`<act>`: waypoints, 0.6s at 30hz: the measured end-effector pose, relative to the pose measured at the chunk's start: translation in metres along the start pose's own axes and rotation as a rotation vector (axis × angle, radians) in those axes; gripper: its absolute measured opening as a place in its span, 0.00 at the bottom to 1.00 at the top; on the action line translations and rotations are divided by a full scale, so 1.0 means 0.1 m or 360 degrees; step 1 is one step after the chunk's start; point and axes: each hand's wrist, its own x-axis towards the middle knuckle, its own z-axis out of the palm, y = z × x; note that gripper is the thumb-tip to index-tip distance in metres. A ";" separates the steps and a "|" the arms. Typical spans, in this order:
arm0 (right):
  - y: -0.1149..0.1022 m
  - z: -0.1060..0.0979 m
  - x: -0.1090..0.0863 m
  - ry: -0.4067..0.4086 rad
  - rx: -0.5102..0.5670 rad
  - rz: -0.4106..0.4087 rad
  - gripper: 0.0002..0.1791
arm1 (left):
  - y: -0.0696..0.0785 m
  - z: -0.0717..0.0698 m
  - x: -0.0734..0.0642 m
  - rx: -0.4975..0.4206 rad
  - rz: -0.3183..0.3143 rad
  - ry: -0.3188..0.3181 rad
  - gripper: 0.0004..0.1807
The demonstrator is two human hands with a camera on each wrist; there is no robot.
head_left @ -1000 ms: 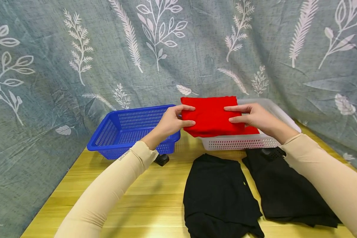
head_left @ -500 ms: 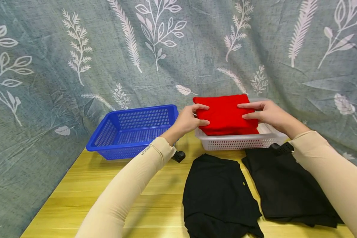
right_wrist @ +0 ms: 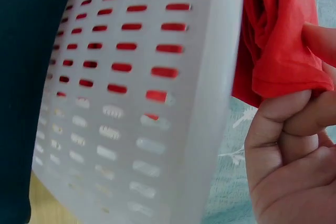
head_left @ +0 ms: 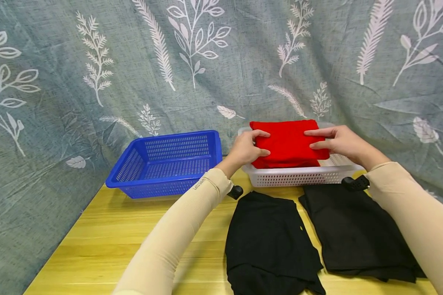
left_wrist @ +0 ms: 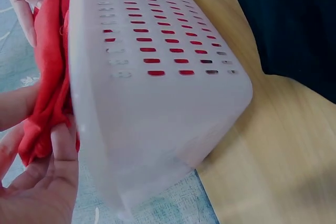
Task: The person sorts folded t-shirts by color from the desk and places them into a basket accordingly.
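A folded red cloth (head_left: 286, 139) is held level over the white perforated basket (head_left: 299, 178). My left hand (head_left: 244, 148) pinches its left end, thumb on top and fingers beneath, as the left wrist view shows. At the opposite end, my right hand (head_left: 348, 144) grips the cloth with fingers curled under its edge (right_wrist: 291, 74). More red fabric (head_left: 263, 164) lies in the basket beneath the held cloth, and red shows through the slots of the basket wall (left_wrist: 157, 40).
Left of the white basket stands a blue perforated basket (head_left: 162, 180) with a bare floor. Two folded black cloths, one in the middle (head_left: 269, 241) and one at the right (head_left: 358, 233), lie on the wooden table (head_left: 133, 229). A patterned curtain (head_left: 221, 61) hangs behind.
Both hands have carried the red cloth to the right, from partly beside the white basket to over it. The baskets and black cloths have stayed in place.
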 end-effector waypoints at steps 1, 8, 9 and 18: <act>0.01 -0.01 0.00 -0.0005 -0.0014 0.0003 0.37 | 0.00 0.01 0.01 0.0014 -0.0006 -0.0009 0.28; 0.06 -0.07 0.00 0.0087 -0.0321 0.0018 0.32 | -0.01 0.01 0.00 0.0142 -0.0032 -0.0088 0.20; 0.07 -0.07 0.00 0.0110 -0.0353 0.0017 0.31 | -0.01 0.00 -0.01 0.0139 -0.0023 -0.0086 0.18; 0.07 -0.06 -0.06 0.0106 -0.0280 -0.0040 0.29 | -0.04 -0.10 -0.12 0.0031 0.0028 -0.0127 0.13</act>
